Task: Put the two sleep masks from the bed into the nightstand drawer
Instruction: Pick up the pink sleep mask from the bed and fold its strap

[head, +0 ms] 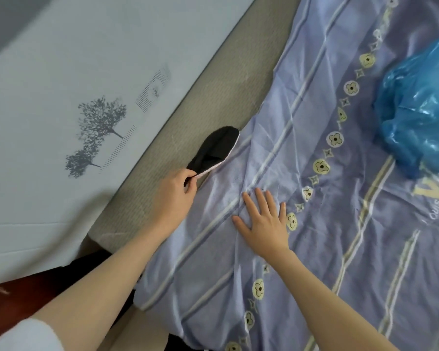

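Observation:
A black sleep mask with a pale pink edge lies at the left edge of the bed, half on the bare mattress strip. My left hand pinches its near end between thumb and fingers. Flat on the lilac bed cover rests my right hand, fingers spread, holding nothing. Only one mask shows. The nightstand drawer is out of view.
A crumpled blue plastic bag sits on the cover at the right. A white panel printed with grey trees stands along the bed's left side. A dark red wooden surface shows at the lower left.

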A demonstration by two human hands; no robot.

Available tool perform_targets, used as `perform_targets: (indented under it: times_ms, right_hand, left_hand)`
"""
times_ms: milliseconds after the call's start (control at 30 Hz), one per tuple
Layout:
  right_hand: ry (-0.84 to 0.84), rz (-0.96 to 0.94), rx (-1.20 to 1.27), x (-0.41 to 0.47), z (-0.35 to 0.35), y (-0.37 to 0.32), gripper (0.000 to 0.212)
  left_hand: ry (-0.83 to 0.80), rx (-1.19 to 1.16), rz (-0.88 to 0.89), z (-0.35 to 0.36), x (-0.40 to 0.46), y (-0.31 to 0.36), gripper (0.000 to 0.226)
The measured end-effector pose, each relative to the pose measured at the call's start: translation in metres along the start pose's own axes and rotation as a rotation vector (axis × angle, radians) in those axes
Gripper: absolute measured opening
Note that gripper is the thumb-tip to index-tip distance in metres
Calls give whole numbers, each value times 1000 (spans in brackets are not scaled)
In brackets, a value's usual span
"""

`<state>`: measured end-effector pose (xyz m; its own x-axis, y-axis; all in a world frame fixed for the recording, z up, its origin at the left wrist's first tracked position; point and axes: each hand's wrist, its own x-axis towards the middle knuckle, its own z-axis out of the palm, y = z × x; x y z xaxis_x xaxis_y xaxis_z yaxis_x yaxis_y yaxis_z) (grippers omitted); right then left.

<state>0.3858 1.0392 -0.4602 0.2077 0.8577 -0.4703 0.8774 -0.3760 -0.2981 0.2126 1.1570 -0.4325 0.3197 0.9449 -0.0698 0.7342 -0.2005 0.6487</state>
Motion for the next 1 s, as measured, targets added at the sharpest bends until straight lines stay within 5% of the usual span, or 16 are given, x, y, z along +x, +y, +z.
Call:
perform_targets:
  times_ms: [267,333,500,600,733,833,1000]
  right_hand:
    - [-207,-4,791,-63,-83,-56,89]
    - [-221,-16,895,-85,-105,-75,99]
    - [-210,-201,1071,-121,-157,-115,82]
    - [-310,-184,1218,-133,-179,-131,91]
    - [-380,-255,1382,-148,-196,-150,37]
    - [-272,-233,1380,-159,-206,-161,19]
    - [-67,-176,1217,-170,-233,-172,29]
  left_hand:
    - [-87,-441,-316,-94,-75,61,15]
    - [-92,-515,-314,-125,-90,78,17]
    - [-190,-704,-192,-193,-117,120,12]
    - [-134,-671,-104,-220,-122,135,13]
    - [47,-389,-1,-244,-129,143,12]
    - [176,-270,-3,-258,-139,141,9]
    - [-58,-265,-101,-280,-150,137,16]
